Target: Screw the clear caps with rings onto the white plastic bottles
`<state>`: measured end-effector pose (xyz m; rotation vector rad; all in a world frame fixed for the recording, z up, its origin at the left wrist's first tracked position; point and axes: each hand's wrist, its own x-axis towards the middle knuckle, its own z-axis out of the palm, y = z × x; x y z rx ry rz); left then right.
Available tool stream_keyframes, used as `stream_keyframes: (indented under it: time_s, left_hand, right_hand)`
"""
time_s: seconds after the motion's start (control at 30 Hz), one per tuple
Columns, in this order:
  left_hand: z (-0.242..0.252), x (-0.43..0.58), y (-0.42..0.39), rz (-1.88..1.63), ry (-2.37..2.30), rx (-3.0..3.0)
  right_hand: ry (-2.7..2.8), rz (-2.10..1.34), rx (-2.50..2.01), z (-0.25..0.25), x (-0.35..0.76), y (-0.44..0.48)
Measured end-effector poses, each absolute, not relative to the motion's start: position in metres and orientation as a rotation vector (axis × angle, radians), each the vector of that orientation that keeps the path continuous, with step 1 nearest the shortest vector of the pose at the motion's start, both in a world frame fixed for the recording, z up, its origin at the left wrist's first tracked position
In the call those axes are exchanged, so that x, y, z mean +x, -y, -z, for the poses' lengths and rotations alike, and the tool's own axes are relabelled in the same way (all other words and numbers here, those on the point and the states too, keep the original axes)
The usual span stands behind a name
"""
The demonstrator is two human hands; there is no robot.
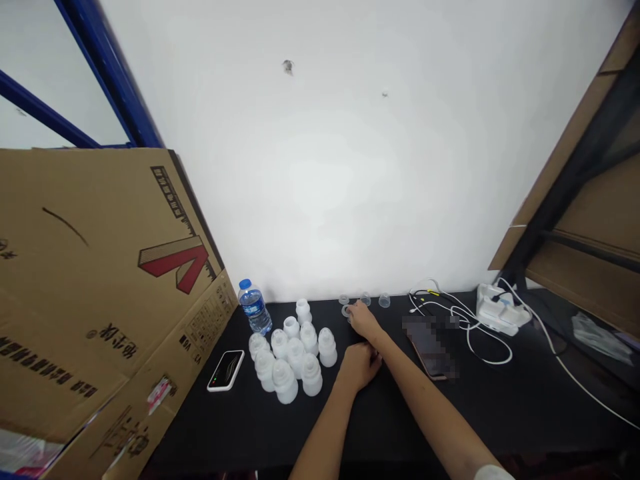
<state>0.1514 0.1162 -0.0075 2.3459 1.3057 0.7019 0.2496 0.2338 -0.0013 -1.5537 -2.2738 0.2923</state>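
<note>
**Right hand [363,321] reaches for a small clear ring [346,311] on the black tabletop [400,427]!**
Its fingers [351,307] curl down right at the ring, but grasp or release, can't tell. The left hand [359,368] sits curled, grip unreadable. Smooth clear cups [365,299] stand at the right hand's 12 o'clock, and a cluster of frosted white plastic bottles [295,357] rounds out the left hand's 9 o'clock.

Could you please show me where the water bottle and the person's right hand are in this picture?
Water bottle [255,309], head view, on its blue label.
Right hand [363,320], head view, on the back of the hand.
</note>
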Motion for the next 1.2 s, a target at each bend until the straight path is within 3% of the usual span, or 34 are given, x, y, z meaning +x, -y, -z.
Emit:
stream_keyframes:
  time_s: [0.43, 0.67, 0.93, 1.03, 1.2]
  left_hand:
    - [0.007, 0.153, -0.113, -1.099, -1.311, 2.274]
    - [0.009, 0.15, -0.117, -1.435, -1.398, 2.029]
    - [0.017, 0.146, -0.12, -1.292, -1.238, 1.815]
    - [0.02, 0.146, -0.123, -1.323, -1.251, 1.74]
    - [0.026, 0.145, -0.131, -1.525, -1.328, 1.607]
  right_hand:
    - [2.043, -0.443, -1.295, 0.003, 0.316, -0.178]
    - [1.704, -0.916, -1.109, 0.013, 0.329, -0.159]
    - [1.727, -1.1, -1.054, 0.007, 0.327, -0.155]
    - [1.706, -1.091, -1.033, 0.006, 0.326, -0.154]
    - [1.619, -0.775, -1.131, 0.011, 0.331, -0.158]
